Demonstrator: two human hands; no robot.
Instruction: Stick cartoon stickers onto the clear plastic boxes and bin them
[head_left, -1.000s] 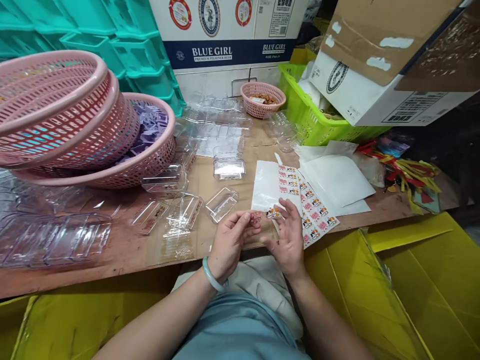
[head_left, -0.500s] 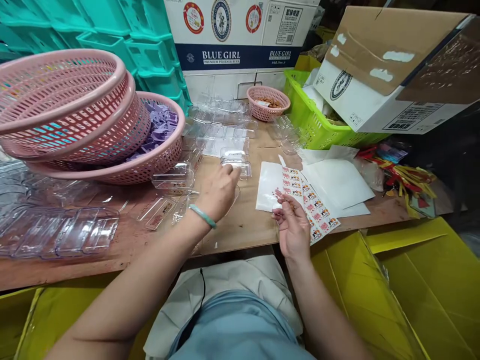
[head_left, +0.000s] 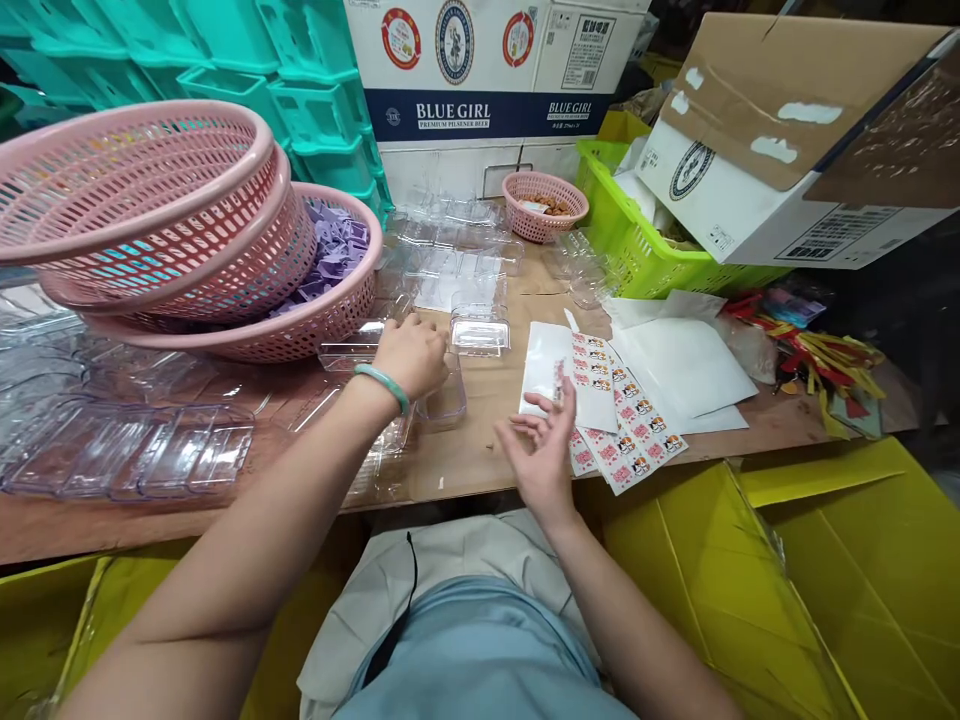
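My left hand [head_left: 411,360], a green bangle [head_left: 382,386] at its wrist, is curled over clear plastic pieces left of centre. A clear plastic case [head_left: 444,397] shows under its thumb side and seems to be in its grip; the fingertips are hidden. My right hand [head_left: 541,450] has its thumb and fingers apart. Its index fingertip is beside a small pink print [head_left: 559,375] on the white backing sheet [head_left: 541,355]; whether that print clings to the finger I cannot tell. Sticker sheets [head_left: 634,430] with cat and pink designs lie right of the hand. One clear case [head_left: 480,335] stands ahead.
Pink baskets [head_left: 330,320] at left hold purple pieces [head_left: 334,250]. Clear cases [head_left: 127,445] lie in front of them. A small pink basket [head_left: 545,225], a green crate [head_left: 637,250] and a tilted carton [head_left: 750,190] stand behind. White papers [head_left: 682,365] lie at right.
My left hand has moved left, away from the standing clear case, and the case under it shifted too. My right hand has drawn left and its pinched fingers have spread.
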